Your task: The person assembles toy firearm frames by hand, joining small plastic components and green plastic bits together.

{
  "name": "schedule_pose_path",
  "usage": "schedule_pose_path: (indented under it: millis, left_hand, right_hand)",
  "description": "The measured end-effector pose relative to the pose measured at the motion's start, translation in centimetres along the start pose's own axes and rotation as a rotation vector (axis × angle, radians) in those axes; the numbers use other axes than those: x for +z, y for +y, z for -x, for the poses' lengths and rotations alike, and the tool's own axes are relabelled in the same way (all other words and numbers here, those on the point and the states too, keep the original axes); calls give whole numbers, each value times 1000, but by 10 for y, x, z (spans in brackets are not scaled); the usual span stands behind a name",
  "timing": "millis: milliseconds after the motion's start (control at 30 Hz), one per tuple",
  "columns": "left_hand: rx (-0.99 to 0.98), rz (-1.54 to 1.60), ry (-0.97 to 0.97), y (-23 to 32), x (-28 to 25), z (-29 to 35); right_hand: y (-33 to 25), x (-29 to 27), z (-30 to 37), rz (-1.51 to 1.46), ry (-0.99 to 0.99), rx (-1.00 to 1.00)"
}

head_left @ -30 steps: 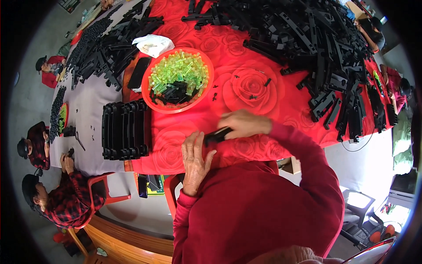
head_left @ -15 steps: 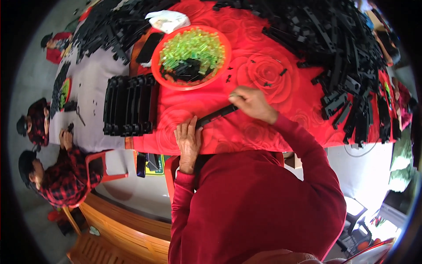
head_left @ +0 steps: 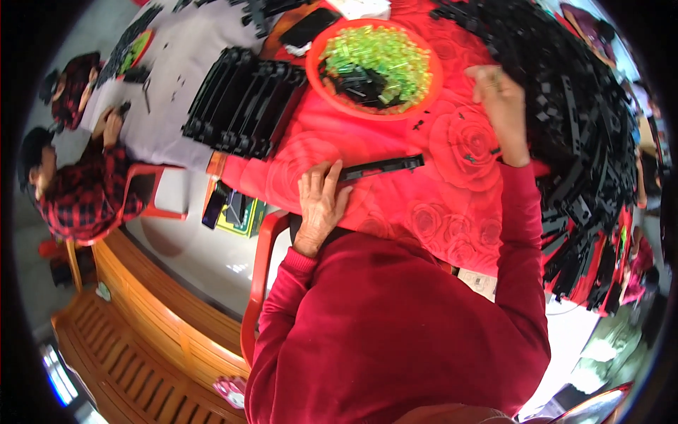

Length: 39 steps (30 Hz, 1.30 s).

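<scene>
Softly, the left hand (head_left: 320,205), fingers spread apart, touches one end of a black strip (head_left: 385,167) on the red tabletop (head_left: 413,194). Farther, the right hand's (head_left: 504,106) fingers curl; I cannot tell if they hold anything.

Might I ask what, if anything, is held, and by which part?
Left hand: a black plastic strip, by its left end. Right hand: cannot tell.

Brightly lit tablecloth (head_left: 395,198) around the red bowl (head_left: 313,67), washed-out white glare on the floor (head_left: 565,346) far below and right of it, right hand (head_left: 503,106) motion-blurred right of it, wooden bench (head_left: 166,311) bowed far below left, black fisheye vignette all round
</scene>
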<state>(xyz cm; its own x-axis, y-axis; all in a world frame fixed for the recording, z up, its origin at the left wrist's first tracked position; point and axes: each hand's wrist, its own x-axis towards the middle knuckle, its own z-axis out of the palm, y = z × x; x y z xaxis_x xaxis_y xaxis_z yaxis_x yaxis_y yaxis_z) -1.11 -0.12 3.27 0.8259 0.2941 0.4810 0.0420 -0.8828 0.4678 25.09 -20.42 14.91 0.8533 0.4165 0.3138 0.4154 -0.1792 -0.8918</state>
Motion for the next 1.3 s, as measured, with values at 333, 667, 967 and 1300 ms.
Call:
schedule_pose_path:
  millis: [333,667,967,1300]
  left_hand:
    - [29,-3,101,1,-9,3]
    - [74,-4,98,4,-3,-8]
    - [64,-10,93,0,-12,0]
    - [78,18,100,1,-10,-3]
  right_hand:
    - [55,96,-37,919,-399,-273]
    - [56,84,-48,678,-309,-280]
    - [34,110,-50,986,-147,-111]
    - [58,137,-50,845,-197,-144]
